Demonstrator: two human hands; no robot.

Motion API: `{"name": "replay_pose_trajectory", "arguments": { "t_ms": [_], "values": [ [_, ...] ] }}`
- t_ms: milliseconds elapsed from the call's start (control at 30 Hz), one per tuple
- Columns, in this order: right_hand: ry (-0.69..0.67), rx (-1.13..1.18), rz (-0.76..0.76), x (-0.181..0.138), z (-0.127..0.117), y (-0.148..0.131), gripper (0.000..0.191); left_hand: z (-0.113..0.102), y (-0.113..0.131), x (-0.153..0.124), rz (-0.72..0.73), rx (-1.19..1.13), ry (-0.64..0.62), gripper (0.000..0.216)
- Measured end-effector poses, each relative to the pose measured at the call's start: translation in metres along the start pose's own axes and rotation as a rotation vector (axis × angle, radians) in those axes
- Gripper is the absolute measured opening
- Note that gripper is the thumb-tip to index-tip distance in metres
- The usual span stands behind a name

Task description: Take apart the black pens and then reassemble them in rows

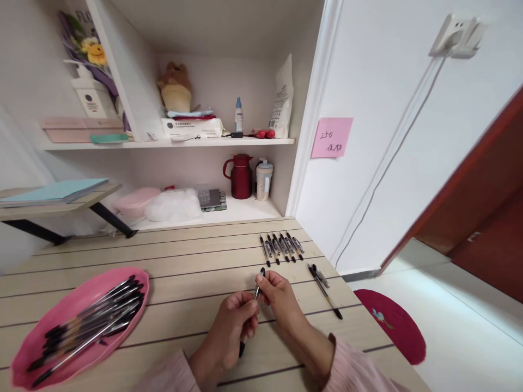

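Note:
Over the middle of the table, a black pen is held between both hands, tilted with its capped end away from me. My left hand is closed round the pen's lower barrel, and its dark tip sticks out below the fingers. With thumb and fingers, my right hand pinches the upper end near the cap. To the right lies an uncapped pen with a loose cap beside it. Beyond my hands, several pens with caps beside them lie in a row.
A pink tray full of pens stands at the left of the table. Behind are shelves with a red jug and a tumbler. A raised stand is at the left. A red stool stands beyond the right edge.

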State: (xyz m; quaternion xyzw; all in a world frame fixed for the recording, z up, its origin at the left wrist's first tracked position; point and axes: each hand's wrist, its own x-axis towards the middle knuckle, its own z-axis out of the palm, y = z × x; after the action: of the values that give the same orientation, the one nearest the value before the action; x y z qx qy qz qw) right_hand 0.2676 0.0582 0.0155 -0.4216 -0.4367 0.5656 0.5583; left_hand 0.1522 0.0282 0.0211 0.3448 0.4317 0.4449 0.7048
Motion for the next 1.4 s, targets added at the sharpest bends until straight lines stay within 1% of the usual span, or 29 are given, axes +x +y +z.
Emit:
{"name": "replay_pose_trajectory", "arguments": {
  "t_ms": [67, 133, 200, 267, 300, 367, 467, 533, 600, 700, 800, 867, 933, 1033, 1133, 1200, 1267, 1333, 1400],
  "values": [
    [-0.013, 0.085, 0.008, -0.002, 0.002, 0.001, 0.037, -0.004, 0.002, 0.002, -0.122, -0.145, -0.13, 0.019],
    [-0.028, 0.163, -0.003, -0.005, 0.004, 0.002, 0.034, -0.009, 0.005, 0.002, -0.227, -0.273, -0.23, 0.02],
    [-0.049, 0.221, -0.017, -0.007, 0.006, 0.002, 0.031, -0.013, 0.01, 0.002, -0.286, -0.35, -0.291, 0.021],
    [-0.092, 0.245, -0.023, -0.008, 0.006, 0.0, 0.029, -0.014, 0.012, 0.0, -0.3, -0.369, -0.325, 0.019],
    [-0.117, 0.24, -0.02, -0.008, 0.005, -0.001, 0.029, -0.013, 0.011, 0.0, -0.283, -0.357, -0.323, 0.018],
    [-0.136, 0.206, -0.019, -0.007, 0.003, -0.003, 0.029, -0.009, 0.007, -0.002, -0.191, -0.295, -0.272, 0.016],
    [-0.054, 0.115, -0.027, -0.004, 0.001, -0.003, 0.031, 0.001, -0.004, -0.002, -0.037, -0.166, -0.116, 0.019],
    [0.005, 0.038, -0.025, -0.003, 0.001, -0.001, 0.034, 0.006, -0.01, -0.002, 0.01, -0.109, -0.026, 0.022],
    [0.017, -0.001, -0.002, -0.003, 0.001, 0.001, 0.035, 0.008, -0.013, -0.002, 0.031, -0.076, 0.007, 0.023],
    [-0.033, 0.062, 0.027, -0.006, 0.0, 0.003, 0.032, 0.008, -0.01, -0.004, 0.032, -0.066, -0.059, 0.022],
    [-0.084, 0.165, 0.007, -0.006, -0.001, 0.0, 0.029, 0.005, -0.006, -0.006, 0.0, -0.102, -0.141, 0.022],
    [-0.057, 0.217, -0.02, -0.003, -0.004, -0.005, 0.028, 0.004, -0.006, -0.007, -0.015, -0.123, -0.19, 0.023],
    [0.02, 0.261, -0.049, 0.002, -0.009, -0.011, 0.032, 0.002, -0.009, -0.009, -0.035, -0.132, -0.231, 0.028],
    [0.162, 0.256, -0.098, 0.012, -0.021, -0.02, 0.039, 0.002, -0.013, -0.01, -0.075, -0.136, -0.23, 0.036],
    [0.237, 0.123, -0.1, 0.017, -0.04, -0.029, 0.041, 0.001, -0.015, -0.01, -0.083, -0.148, -0.199, 0.035],
    [0.242, 0.001, -0.072, 0.019, -0.057, -0.037, 0.041, -0.001, -0.015, -0.009, -0.083, -0.157, -0.186, 0.033],
    [0.247, -0.13, -0.082, 0.02, -0.079, -0.046, 0.041, -0.002, -0.015, -0.008, -0.09, -0.16, -0.171, 0.031],
    [0.293, -0.272, -0.14, 0.02, -0.103, -0.057, 0.041, -0.004, -0.014, -0.007, -0.098, -0.154, -0.159, 0.031],
    [0.378, -0.484, -0.183, 0.018, -0.124, -0.066, 0.038, -0.004, -0.013, -0.006, -0.109, -0.145, -0.152, 0.03]
  ]
}}
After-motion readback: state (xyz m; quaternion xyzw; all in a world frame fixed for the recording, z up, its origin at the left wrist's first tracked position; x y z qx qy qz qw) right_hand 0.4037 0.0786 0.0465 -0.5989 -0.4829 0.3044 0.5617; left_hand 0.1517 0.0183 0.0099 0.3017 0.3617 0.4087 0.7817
